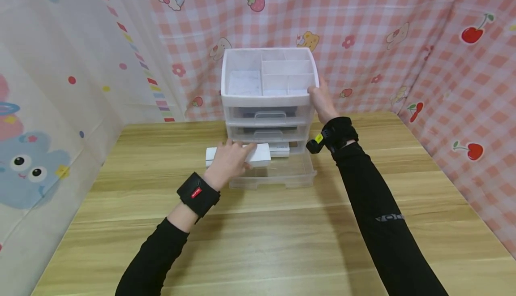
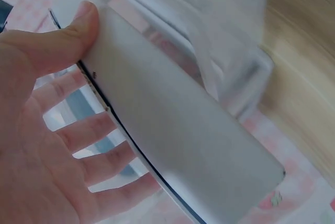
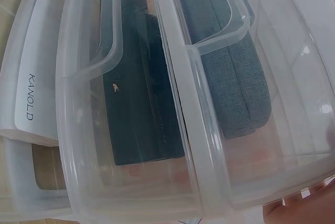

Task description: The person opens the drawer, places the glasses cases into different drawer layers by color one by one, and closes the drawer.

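A white, clear-fronted drawer unit stands toward the back of the table, its bottom drawer pulled out. Over that drawer's left part, my left hand holds a long white case like a glasses case, thumb on top and fingers along the far side. A second white case, lettered KANOLD, lies in the bottom drawer. My right hand grips the unit's upper right side; only a bit of it shows in the right wrist view.
Behind the closed drawer fronts are a dark case and a blue-grey fabric case. The unit's top tray has divided compartments. Wood-grain table stretches in front; patterned curtains hang behind and at both sides.
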Demonstrator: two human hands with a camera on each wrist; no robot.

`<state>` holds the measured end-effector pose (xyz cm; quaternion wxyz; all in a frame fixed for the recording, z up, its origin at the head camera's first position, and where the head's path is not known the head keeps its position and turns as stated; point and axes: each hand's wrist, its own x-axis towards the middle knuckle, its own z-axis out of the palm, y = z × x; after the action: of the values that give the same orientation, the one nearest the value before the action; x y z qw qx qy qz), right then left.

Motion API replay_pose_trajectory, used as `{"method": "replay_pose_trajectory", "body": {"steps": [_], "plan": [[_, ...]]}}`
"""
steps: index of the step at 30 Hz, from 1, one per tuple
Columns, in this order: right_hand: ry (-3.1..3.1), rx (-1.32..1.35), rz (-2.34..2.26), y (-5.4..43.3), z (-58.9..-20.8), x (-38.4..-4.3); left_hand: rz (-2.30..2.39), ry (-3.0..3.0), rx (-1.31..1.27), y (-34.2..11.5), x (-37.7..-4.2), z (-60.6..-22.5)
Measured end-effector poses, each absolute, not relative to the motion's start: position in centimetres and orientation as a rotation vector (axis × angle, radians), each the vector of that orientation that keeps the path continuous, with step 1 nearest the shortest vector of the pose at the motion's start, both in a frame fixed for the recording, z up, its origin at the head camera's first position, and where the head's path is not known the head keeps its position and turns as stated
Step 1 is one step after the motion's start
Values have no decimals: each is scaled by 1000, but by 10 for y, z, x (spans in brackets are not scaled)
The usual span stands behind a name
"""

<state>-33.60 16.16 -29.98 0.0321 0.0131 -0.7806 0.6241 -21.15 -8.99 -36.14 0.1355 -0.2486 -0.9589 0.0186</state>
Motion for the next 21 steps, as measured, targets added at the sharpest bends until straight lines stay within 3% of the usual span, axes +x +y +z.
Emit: {"method": "replay_pose_trajectory", "body": {"steps": [11,21], "plan": [[-2385,60,1915,162,-302,-336,50,-2954,-837,-45,-232,-372],[-2382,62,1915,162,-302,-336,30,-3051,-855,-33,-245,-390]]}}
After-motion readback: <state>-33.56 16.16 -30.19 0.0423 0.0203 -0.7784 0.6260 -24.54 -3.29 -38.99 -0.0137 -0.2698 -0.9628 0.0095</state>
